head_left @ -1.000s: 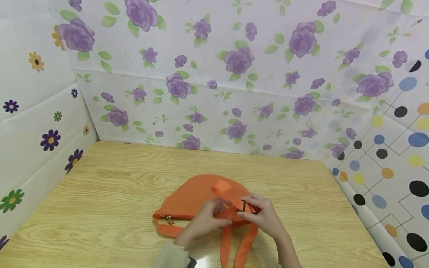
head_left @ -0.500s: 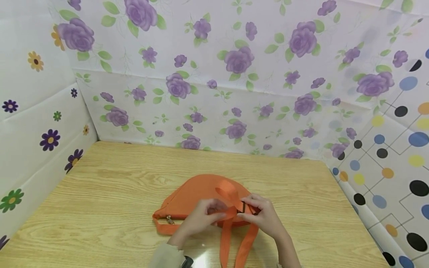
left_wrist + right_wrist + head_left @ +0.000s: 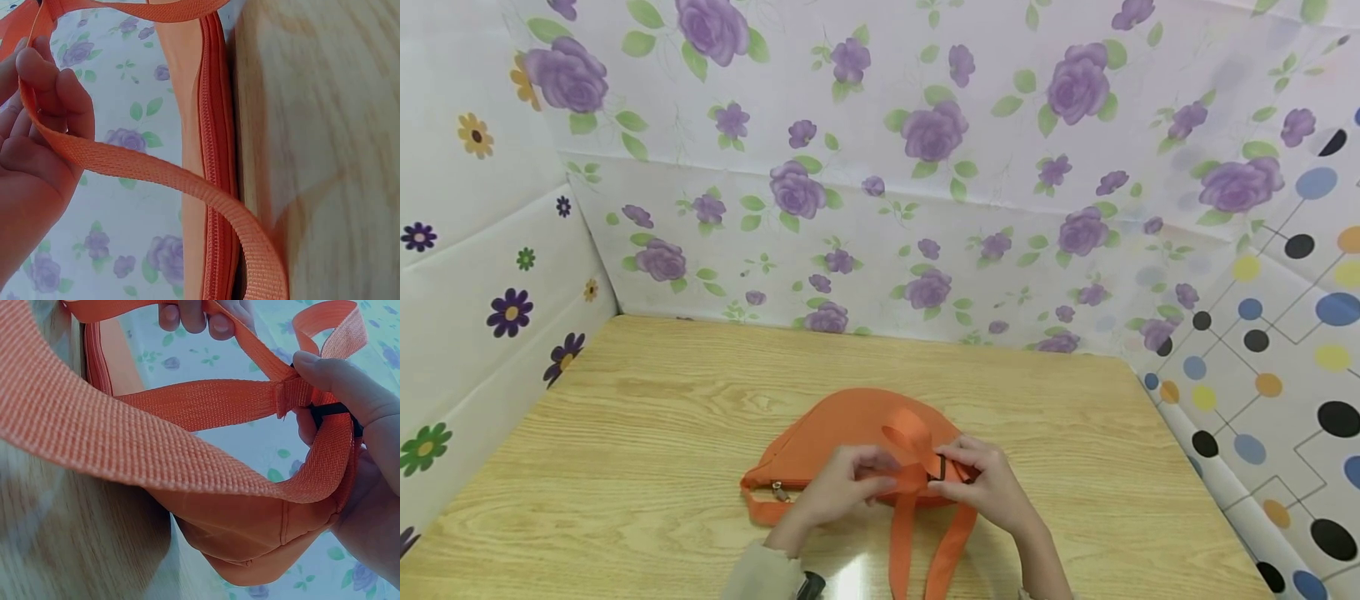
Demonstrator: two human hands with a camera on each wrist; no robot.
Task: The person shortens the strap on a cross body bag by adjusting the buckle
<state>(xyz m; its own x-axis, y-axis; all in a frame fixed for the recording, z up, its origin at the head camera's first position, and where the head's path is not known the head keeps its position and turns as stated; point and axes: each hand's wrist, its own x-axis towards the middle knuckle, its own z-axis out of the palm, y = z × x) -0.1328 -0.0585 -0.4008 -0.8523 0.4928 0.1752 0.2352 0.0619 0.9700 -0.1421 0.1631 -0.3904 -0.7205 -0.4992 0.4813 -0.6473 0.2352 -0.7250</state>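
Observation:
An orange waist bag (image 3: 842,429) lies on the table, its zipper (image 3: 212,156) along the near side and a zipper pull (image 3: 780,492) at the left end. Over its right half, my right hand (image 3: 992,487) pinches a black strap slider (image 3: 331,411) and the webbing threaded through it. To its left, my left hand (image 3: 838,487) holds the orange strap (image 3: 125,162) between thumb and fingers. A strap loop (image 3: 906,429) stands up above the slider. Two lengths of webbing (image 3: 902,542) hang down toward the near edge. The right palm is partly hidden by webbing.
The wood-grain table (image 3: 662,417) extends around the bag on all sides. A floral sheet (image 3: 865,233) rises behind it, with a flowered sheet (image 3: 467,333) at left and a dotted sheet (image 3: 1262,358) at right.
My left hand has drawn a little to the left, out from behind the strap, with the webbing in its fingers. The right hand has stayed nearly in place at the slider.

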